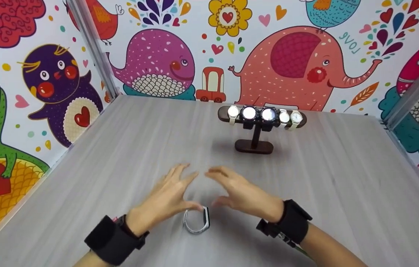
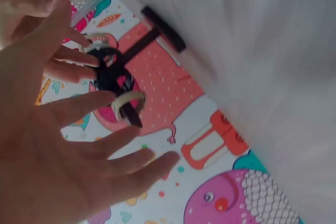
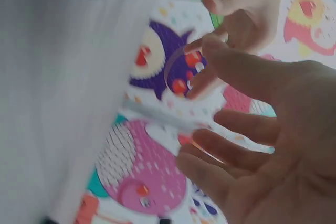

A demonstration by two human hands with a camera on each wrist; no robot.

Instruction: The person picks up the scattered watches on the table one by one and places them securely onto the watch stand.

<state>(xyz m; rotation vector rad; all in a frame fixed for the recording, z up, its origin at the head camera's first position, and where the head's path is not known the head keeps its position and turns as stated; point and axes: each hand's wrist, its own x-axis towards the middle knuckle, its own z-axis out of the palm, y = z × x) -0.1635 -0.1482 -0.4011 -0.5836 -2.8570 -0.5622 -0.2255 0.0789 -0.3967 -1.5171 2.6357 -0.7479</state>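
Observation:
Both hands hover over the table with fingers spread and nothing held. The left hand [image 1: 166, 194] is left of centre, its thumb overlapping the top of a fitness band [image 1: 207, 218] in the head view. That band has a pale grey strap bent into a loop and a dark face, and it lies on the table close below the hands. Across from it, the right hand [image 1: 248, 193] faces the left with loosely bent fingers, fingertips apart. The left wrist view shows the left palm [image 2: 58, 150] and spread fingers. In the right wrist view, the right hand [image 3: 273, 135] appears equally bare.
Toward the back, a dark watch stand [image 1: 254, 146] carries several watches [image 1: 249, 112] along its bar. The grey table [image 1: 120, 148] is enclosed by walls with cartoon animals [image 1: 283, 74], joined by a metal corner post [image 1: 96, 48]. Black straps [image 1: 116, 239] wrap both wrists.

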